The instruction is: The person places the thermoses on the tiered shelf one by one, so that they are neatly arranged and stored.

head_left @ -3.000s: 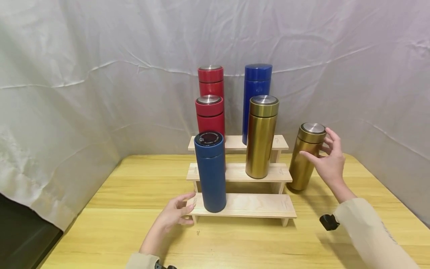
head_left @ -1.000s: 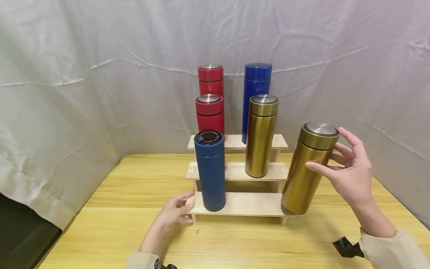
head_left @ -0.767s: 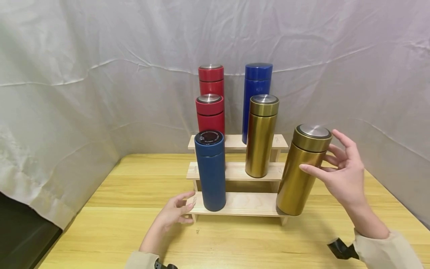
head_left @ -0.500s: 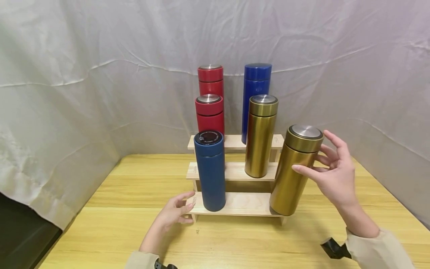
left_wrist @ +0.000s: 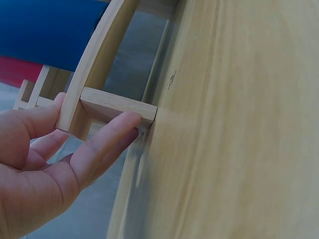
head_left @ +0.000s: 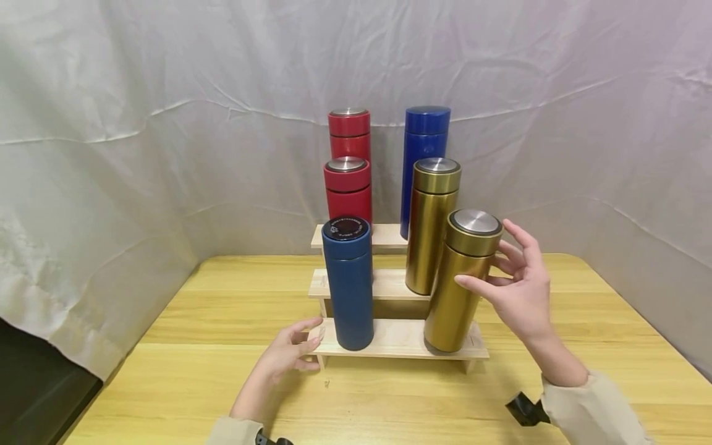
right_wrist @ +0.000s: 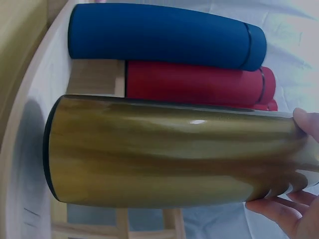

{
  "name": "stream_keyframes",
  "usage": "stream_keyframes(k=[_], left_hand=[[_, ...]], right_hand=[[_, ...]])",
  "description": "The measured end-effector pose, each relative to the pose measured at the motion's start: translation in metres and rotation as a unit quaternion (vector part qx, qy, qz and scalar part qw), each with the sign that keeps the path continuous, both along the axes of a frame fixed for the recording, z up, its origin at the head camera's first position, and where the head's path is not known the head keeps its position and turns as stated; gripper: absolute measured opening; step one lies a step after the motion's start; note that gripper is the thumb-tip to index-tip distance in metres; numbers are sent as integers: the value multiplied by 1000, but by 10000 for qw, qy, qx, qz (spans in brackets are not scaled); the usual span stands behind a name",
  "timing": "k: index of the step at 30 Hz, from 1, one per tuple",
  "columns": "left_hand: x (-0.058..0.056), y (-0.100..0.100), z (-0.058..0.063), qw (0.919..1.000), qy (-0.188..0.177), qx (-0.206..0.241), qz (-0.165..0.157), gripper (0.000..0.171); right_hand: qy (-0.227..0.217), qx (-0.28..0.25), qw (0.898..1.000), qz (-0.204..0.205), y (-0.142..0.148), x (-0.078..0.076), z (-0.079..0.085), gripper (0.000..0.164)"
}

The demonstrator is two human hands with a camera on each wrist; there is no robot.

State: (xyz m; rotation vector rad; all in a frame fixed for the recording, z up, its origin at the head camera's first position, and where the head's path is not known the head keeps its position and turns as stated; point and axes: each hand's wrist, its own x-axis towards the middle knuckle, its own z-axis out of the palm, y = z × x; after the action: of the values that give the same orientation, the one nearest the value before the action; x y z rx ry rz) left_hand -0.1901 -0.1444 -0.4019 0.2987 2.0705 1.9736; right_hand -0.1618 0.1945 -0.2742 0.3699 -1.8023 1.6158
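My right hand point(head_left: 520, 290) grips a gold thermos point(head_left: 458, 284) near its top, thumb on the front and fingers behind. The thermos leans slightly, its base close over the right part of the lowest step of a wooden three-step stand point(head_left: 397, 339). In the right wrist view the gold thermos point(right_wrist: 169, 152) lies across the picture, fingers at its lid end. My left hand point(head_left: 289, 352) holds the left end of that step. The left wrist view has the left hand's thumb on the board's end point(left_wrist: 67, 119) and fingers against the leg below.
A dark blue thermos point(head_left: 349, 290) stands on the lowest step's left. Behind it are two red thermoses point(head_left: 347, 179) on the higher steps. Another gold thermos point(head_left: 431, 235) stands on the middle step, a bright blue one point(head_left: 425, 142) on top. A grey cloth point(head_left: 250, 154) hangs behind the table point(head_left: 222, 346).
My right hand has lifted the gold thermos from the table right of the stand and brought it forward and left over the lowest step. My left hand has stayed in place.
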Motion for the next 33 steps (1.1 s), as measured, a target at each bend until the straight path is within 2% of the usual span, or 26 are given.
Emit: stream_keyframes(k=[12, 24, 33], left_hand=[[-1, 1, -1, 10000, -36, 50, 19, 49], [-2, 1, -2, 9999, -31, 106, 0, 49], [0, 1, -1, 10000, -30, 64, 3, 49]], right_hand=[[119, 303, 9994, 73, -14, -9, -12, 92], [271, 434, 9986, 162, -18, -11, -15, 92], [-22, 983, 9951, 129, -15, -9, -16, 96]])
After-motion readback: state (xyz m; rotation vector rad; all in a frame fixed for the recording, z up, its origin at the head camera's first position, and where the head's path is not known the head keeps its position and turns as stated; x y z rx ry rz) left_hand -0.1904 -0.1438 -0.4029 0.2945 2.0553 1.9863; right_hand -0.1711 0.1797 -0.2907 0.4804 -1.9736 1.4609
